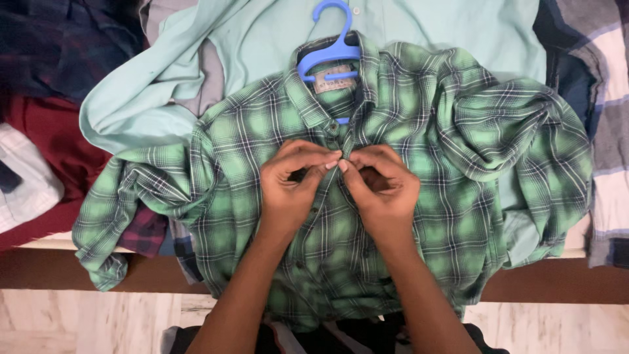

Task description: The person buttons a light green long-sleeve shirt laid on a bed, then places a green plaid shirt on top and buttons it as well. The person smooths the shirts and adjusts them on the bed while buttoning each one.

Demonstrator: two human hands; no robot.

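A green plaid shirt (426, 164) lies face up on a pile of clothes, hung on a blue plastic hanger (331, 49) whose hook pokes out above the collar. My left hand (295, 180) and my right hand (380, 183) meet at the shirt's front placket just below the collar. Thumbs and forefingers of both hands pinch the two edges of the placket together at a button. The button itself is hidden by my fingertips. The shirt's sleeves are bunched at both sides.
Under the plaid shirt lies a pale mint shirt (249, 46). Dark red cloth (59, 151) and dark plaid garments (59, 46) lie at the left, a grey striped cloth (609, 118) at the right. The bed's wooden edge (557, 282) and a pale tiled floor (78, 321) run below.
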